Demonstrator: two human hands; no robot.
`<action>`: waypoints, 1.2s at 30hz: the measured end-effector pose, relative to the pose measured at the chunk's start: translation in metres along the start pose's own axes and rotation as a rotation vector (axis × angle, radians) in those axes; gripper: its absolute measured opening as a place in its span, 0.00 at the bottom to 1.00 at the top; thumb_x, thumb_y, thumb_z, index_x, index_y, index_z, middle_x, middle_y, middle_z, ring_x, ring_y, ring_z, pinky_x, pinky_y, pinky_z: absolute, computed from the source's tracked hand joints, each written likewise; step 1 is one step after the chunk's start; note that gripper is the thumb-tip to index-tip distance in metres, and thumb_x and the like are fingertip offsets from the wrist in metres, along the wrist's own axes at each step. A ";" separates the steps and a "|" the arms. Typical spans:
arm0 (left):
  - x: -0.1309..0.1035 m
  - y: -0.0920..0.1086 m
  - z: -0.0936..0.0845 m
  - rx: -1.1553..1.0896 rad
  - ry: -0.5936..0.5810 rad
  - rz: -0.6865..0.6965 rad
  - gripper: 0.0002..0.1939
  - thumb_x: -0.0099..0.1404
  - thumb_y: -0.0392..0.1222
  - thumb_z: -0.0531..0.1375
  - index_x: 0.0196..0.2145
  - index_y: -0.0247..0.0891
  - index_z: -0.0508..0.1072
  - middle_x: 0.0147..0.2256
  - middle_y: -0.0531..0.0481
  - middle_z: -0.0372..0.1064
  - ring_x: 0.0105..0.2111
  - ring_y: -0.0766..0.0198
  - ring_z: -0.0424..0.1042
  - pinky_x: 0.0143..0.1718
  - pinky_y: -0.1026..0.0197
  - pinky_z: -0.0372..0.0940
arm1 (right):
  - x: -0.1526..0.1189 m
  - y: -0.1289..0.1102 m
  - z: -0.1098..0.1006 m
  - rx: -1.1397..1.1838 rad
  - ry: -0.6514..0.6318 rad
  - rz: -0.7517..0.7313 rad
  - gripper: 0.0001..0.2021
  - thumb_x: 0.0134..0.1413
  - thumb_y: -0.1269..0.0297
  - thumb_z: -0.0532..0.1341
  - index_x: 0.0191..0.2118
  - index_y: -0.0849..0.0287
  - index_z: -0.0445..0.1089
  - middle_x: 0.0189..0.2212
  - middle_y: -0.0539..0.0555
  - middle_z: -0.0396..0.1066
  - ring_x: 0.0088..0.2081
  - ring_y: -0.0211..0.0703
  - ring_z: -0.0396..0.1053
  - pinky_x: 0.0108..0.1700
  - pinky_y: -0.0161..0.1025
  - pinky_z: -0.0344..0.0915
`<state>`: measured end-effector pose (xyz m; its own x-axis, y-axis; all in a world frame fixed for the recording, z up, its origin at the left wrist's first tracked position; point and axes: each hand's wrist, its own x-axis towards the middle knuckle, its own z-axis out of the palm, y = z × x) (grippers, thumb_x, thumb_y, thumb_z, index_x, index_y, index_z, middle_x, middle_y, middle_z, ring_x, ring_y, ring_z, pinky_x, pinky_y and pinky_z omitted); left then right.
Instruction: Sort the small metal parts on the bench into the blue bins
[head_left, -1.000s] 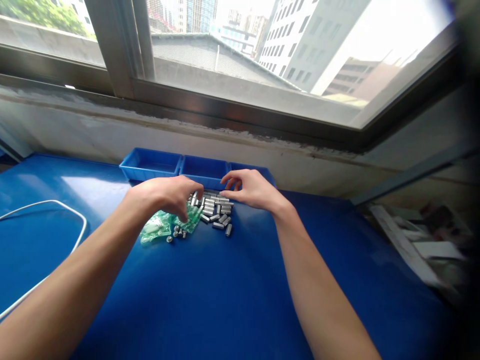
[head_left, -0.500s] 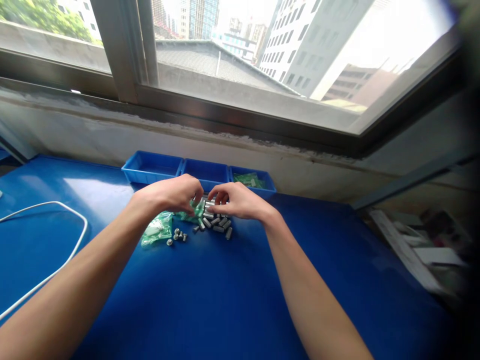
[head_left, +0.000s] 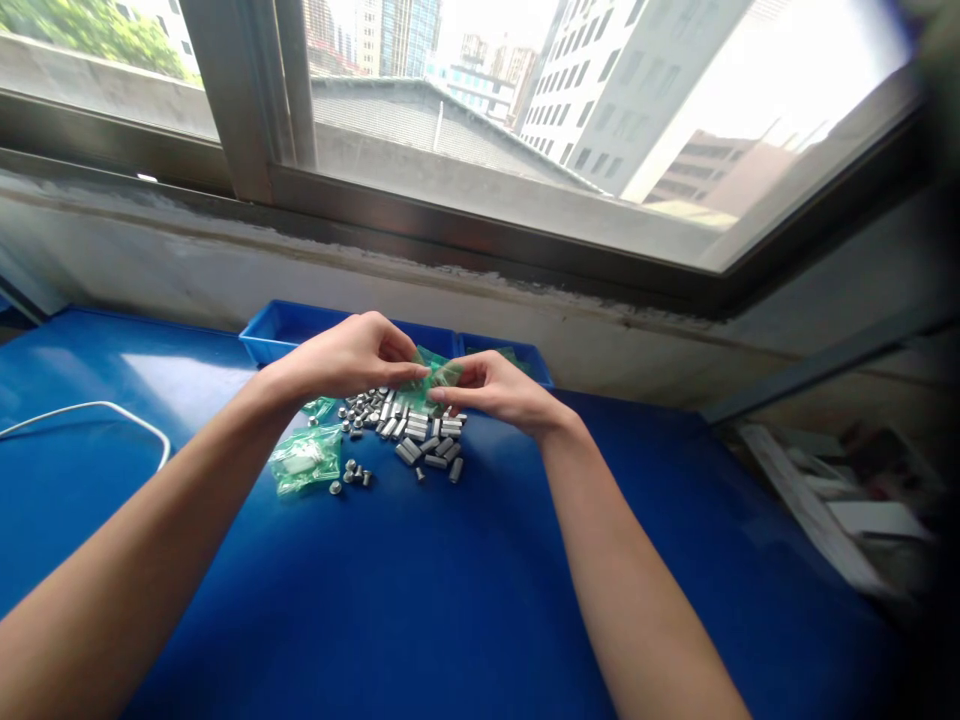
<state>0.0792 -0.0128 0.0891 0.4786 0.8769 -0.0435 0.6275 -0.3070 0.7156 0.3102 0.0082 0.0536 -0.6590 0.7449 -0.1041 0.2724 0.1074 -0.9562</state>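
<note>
Between my two hands hangs a small green plastic bag [head_left: 432, 374], just above the metal parts. My left hand [head_left: 369, 352] pinches its left side between thumb and fingers. On its right side, my right hand [head_left: 499, 390] grips the bag the same way. Below lie several grey metal standoffs [head_left: 435, 461] in a loose pile. To their left is a heap of small metal screws [head_left: 363, 408]. Another green plastic bag [head_left: 306, 458] with something white in it rests on the table, and a few screws [head_left: 352, 472] lie beside it.
Blue bins stand in a row against the wall: a left bin [head_left: 264, 345], a middle one partly behind my left hand, and a right bin [head_left: 536, 368] with green bags in it. A white cable [head_left: 112, 405] curves over the blue table [head_left: 420, 600] at left. A window is behind.
Both hands have risen from the pile with the green bag between them. The screw heap and more standoffs now show below. A single screw now lies in front of the standoffs.
</note>
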 end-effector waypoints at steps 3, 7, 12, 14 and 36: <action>0.001 -0.002 0.000 -0.007 0.004 0.002 0.20 0.61 0.54 0.61 0.31 0.33 0.79 0.21 0.53 0.64 0.21 0.68 0.57 0.22 0.64 0.46 | -0.001 -0.001 -0.001 0.034 0.026 -0.009 0.22 0.44 0.50 0.74 0.39 0.63 0.78 0.31 0.52 0.77 0.31 0.37 0.71 0.35 0.34 0.66; 0.004 -0.002 0.003 0.017 0.049 0.006 0.20 0.62 0.55 0.60 0.30 0.33 0.80 0.25 0.50 0.72 0.25 0.65 0.65 0.24 0.64 0.53 | -0.006 -0.005 -0.009 0.023 0.121 -0.001 0.23 0.41 0.51 0.75 0.40 0.62 0.76 0.31 0.52 0.78 0.31 0.37 0.72 0.33 0.33 0.66; 0.005 0.005 0.015 0.145 0.072 0.029 0.17 0.63 0.52 0.61 0.34 0.35 0.81 0.28 0.48 0.77 0.29 0.62 0.72 0.28 0.65 0.59 | -0.015 0.005 -0.041 -0.119 0.583 0.006 0.27 0.39 0.47 0.75 0.41 0.61 0.74 0.30 0.53 0.78 0.29 0.42 0.74 0.31 0.36 0.68; 0.006 0.008 0.022 0.174 -0.009 0.104 0.14 0.63 0.48 0.61 0.35 0.37 0.82 0.29 0.49 0.77 0.28 0.64 0.72 0.28 0.65 0.60 | -0.019 0.013 -0.052 -0.239 0.770 0.065 0.26 0.43 0.47 0.72 0.43 0.61 0.74 0.30 0.55 0.78 0.29 0.46 0.75 0.32 0.40 0.70; 0.012 0.005 0.067 0.384 -0.351 0.208 0.05 0.53 0.35 0.66 0.30 0.41 0.81 0.29 0.49 0.77 0.28 0.60 0.74 0.27 0.62 0.59 | -0.017 -0.018 -0.022 -0.715 0.538 0.055 0.11 0.55 0.55 0.66 0.37 0.56 0.80 0.28 0.52 0.79 0.32 0.44 0.76 0.35 0.37 0.68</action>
<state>0.1296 -0.0283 0.0459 0.7507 0.6278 -0.2056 0.6454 -0.6305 0.4313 0.3321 0.0079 0.0790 -0.2633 0.9497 0.1693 0.7843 0.3129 -0.5357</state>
